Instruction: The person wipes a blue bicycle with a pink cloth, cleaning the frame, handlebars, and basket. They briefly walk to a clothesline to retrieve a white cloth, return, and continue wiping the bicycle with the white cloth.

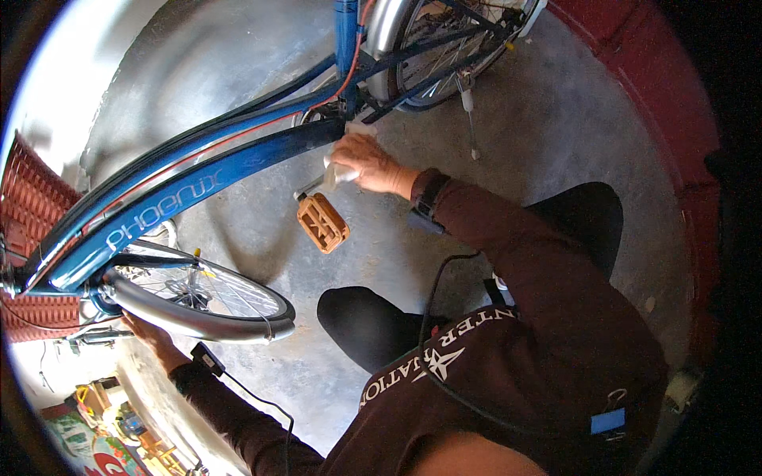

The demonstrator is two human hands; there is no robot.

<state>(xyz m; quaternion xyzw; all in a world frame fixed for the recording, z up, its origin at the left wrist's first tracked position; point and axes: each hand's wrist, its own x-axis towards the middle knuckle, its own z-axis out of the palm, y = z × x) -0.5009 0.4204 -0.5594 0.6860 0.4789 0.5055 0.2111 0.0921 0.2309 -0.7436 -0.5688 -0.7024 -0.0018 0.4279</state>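
A blue bicycle frame (pixel 178 193) with red cable housing stretches before me. My right hand (pixel 360 160) holds a crumpled white cloth (pixel 340 171) beside the crank area, at the rear end of the thick down tube. Just below that hand, an orange-brown pedal (pixel 323 223) sticks out on its crank arm (pixel 309 187). At the lower left, my left hand (pixel 149 334) reaches behind the silver front mudguard (pixel 196 318), near the fork; its fingers are mostly hidden, so its hold is unclear. The front wheel (pixel 226 285) is turned at an angle to the frame.
The rear wheel (pixel 440 71) and kickstand (pixel 468 104) are at the top. A red-brown woven basket (pixel 41 178) is at the left rim. Assorted items (pixel 119 422) lie at the lower left. A black cable (pixel 431 297) crosses my shirt; my knees are bent over the concrete floor (pixel 268 381).
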